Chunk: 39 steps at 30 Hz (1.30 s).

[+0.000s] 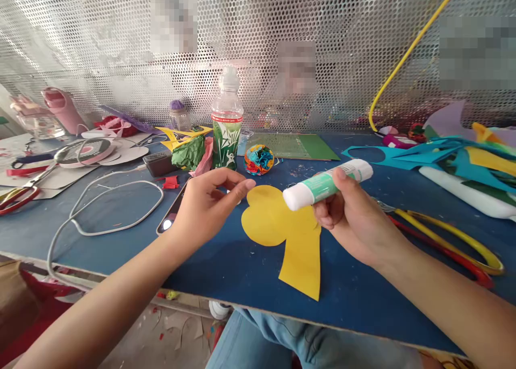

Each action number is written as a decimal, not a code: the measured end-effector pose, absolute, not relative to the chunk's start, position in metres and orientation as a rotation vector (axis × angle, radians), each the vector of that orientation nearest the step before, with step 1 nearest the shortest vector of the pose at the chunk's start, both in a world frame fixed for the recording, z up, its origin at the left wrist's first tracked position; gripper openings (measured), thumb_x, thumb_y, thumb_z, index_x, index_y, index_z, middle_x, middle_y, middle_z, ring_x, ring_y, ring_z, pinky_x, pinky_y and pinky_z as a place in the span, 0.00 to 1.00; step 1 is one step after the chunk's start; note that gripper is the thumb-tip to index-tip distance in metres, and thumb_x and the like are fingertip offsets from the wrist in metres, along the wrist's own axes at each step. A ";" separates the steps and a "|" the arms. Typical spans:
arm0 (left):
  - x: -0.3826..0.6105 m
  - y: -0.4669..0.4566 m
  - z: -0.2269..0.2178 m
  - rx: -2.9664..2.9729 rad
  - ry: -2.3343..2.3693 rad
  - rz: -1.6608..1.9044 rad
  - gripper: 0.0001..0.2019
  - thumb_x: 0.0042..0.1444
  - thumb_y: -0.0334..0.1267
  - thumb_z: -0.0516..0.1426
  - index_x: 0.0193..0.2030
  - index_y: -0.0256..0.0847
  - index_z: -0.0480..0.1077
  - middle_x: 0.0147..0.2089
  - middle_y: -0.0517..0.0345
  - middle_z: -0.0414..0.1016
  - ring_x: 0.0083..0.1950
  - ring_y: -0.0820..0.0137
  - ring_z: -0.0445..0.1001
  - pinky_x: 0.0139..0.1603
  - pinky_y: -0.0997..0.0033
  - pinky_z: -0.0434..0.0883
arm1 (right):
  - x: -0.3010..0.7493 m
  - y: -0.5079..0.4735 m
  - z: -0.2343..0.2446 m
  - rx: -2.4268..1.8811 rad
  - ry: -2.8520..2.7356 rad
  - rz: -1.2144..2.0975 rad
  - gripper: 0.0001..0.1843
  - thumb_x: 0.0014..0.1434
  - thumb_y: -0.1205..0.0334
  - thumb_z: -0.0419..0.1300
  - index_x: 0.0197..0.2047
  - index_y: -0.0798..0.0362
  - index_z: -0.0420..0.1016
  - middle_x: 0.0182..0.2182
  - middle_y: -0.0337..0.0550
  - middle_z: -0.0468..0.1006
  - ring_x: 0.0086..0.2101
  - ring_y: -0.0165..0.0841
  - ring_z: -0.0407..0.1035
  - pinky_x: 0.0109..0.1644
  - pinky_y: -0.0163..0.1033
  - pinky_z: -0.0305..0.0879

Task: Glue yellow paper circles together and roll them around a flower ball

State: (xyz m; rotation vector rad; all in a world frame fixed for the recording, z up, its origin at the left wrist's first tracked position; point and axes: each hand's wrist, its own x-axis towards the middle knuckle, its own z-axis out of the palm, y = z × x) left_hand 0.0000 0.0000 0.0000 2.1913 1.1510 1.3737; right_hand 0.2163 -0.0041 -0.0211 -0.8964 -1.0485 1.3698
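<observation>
My right hand (350, 213) is closed around a white and green glue stick (330, 183), tilted above the yellow paper cutout (266, 218). The cutout has rounded lobes and a wide stem, and it lies flat on the blue table (226, 272). Left of the cutout, my left hand (213, 202) has its fingers curled, with the thumb pointing at the upper lobe. A small bit of something white shows by the thumb, mostly hidden. Under that hand lies a phone (169, 218), partly covered.
Behind the cutout are a crumpled-paper ball (259, 160), a plastic bottle (228, 127) and green crumpled paper (188, 154). Yellow-and-red-handled scissors (447, 245) lie at right, near blue paper scraps (403, 154). A white cable (116, 232) loops at left. Perforated metal (258, 57) rises behind.
</observation>
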 end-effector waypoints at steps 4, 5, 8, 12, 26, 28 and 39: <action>0.000 -0.017 0.007 2.634 1.387 0.984 0.11 0.60 0.38 0.50 0.43 0.39 0.71 0.41 0.53 0.76 0.40 0.67 0.75 0.38 0.69 0.72 | 0.217 0.000 -0.025 -0.872 -1.016 1.357 0.16 0.49 0.47 0.61 0.24 0.50 0.66 0.15 0.33 0.66 0.17 0.24 0.57 0.16 0.29 0.52; 0.002 -0.024 0.006 2.718 1.406 0.786 0.13 0.60 0.39 0.48 0.47 0.39 0.69 0.44 0.51 0.76 0.43 0.65 0.75 0.41 0.66 0.72 | 0.216 0.001 -0.026 -0.868 -1.003 1.361 0.15 0.50 0.48 0.62 0.26 0.50 0.67 0.16 0.33 0.67 0.17 0.23 0.58 0.17 0.28 0.53; 0.008 -0.045 -0.003 2.804 1.270 0.307 0.21 0.60 0.48 0.46 0.53 0.36 0.65 0.52 0.47 0.72 0.51 0.60 0.72 0.47 0.60 0.71 | 0.213 0.003 -0.030 -0.814 -0.933 1.418 0.14 0.50 0.49 0.62 0.31 0.50 0.69 0.21 0.35 0.72 0.21 0.24 0.64 0.24 0.29 0.62; 0.011 -0.060 -0.017 2.797 1.210 0.174 0.35 0.55 0.60 0.45 0.60 0.33 0.58 0.61 0.42 0.61 0.60 0.57 0.62 0.57 0.55 0.63 | 0.204 -0.001 -0.036 -0.691 -0.964 1.597 0.15 0.50 0.48 0.61 0.35 0.49 0.69 0.30 0.39 0.76 0.33 0.31 0.70 0.42 0.40 0.67; 0.009 -0.086 -0.030 2.865 1.408 0.404 0.32 0.54 0.60 0.47 0.54 0.34 0.65 0.52 0.47 0.72 0.52 0.59 0.71 0.57 0.53 0.63 | 0.203 -0.004 -0.042 -0.742 -1.056 1.442 0.12 0.53 0.51 0.60 0.36 0.48 0.70 0.27 0.36 0.72 0.30 0.28 0.66 0.42 0.36 0.64; 0.008 -0.092 -0.032 2.913 1.443 0.450 0.30 0.55 0.58 0.47 0.51 0.34 0.67 0.48 0.49 0.75 0.47 0.60 0.74 0.55 0.54 0.66 | 0.204 -0.007 -0.039 -0.703 -1.014 1.531 0.11 0.55 0.50 0.58 0.36 0.47 0.70 0.25 0.35 0.71 0.28 0.28 0.65 0.44 0.40 0.65; -0.006 -0.097 -0.045 3.053 1.454 0.666 0.31 0.53 0.60 0.50 0.50 0.35 0.69 0.51 0.51 0.74 0.49 0.63 0.73 0.48 0.69 0.71 | 0.202 -0.015 -0.043 -0.909 -1.221 1.572 0.14 0.53 0.48 0.59 0.32 0.51 0.72 0.22 0.37 0.68 0.26 0.28 0.63 0.34 0.35 0.63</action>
